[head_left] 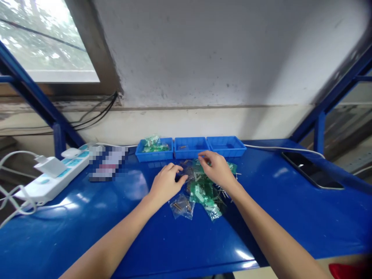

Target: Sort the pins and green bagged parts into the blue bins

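Observation:
My left hand point(167, 181) is at the left edge of a pile of small packets, its fingers curved and its thumb apart. By its fingertips lies a dark see-through packet point(188, 173); I cannot tell whether they touch. My right hand point(216, 167) hangs over the back of the pile, fingers bent and tips close together; anything between them is too small to make out. Green printed packets point(200, 192) lie under and in front of it, with thin metal pieces beside them. Nearest me lies a clear bag of brownish screws point(182, 206).
Behind the pile stand three blue bins: the left bin point(154, 156) holds green packets, the middle bin point(190, 154) a small packet, beside the right bin point(226, 152). A power strip point(55, 174) with cables and a pixelated item point(109, 162) lie left, a phone point(312, 170) right.

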Tool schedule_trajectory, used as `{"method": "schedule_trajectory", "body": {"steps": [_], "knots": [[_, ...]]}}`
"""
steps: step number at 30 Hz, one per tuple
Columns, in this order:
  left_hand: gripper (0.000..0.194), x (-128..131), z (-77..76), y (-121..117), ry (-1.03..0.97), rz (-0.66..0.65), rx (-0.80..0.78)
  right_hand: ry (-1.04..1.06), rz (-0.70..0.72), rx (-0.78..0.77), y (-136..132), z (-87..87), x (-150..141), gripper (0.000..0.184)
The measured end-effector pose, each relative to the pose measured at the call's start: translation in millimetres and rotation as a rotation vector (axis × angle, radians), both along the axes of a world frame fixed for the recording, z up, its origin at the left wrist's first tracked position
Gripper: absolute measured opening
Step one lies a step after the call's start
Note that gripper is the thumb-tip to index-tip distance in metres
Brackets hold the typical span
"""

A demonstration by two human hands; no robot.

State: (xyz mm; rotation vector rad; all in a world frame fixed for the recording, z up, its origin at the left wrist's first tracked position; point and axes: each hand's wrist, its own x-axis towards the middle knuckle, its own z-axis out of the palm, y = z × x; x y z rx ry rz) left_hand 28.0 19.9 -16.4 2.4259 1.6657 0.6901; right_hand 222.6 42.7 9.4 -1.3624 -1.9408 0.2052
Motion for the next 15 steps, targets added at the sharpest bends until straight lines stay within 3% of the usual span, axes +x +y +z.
{"method": "schedule_trajectory", "body": {"steps": [4, 15], "knots": [[0.046, 3, -0.6, -2, 0.086, 0.018, -0.094, -0.047, 0.058, -0.02, -5, -2.6, -9, 0.021], [0.016, -3, 2.5, 3, -0.236, -0.027, -0.05, -0.038, 0.178, -0.074, -24, -3.1, -30, 0.02]]}}
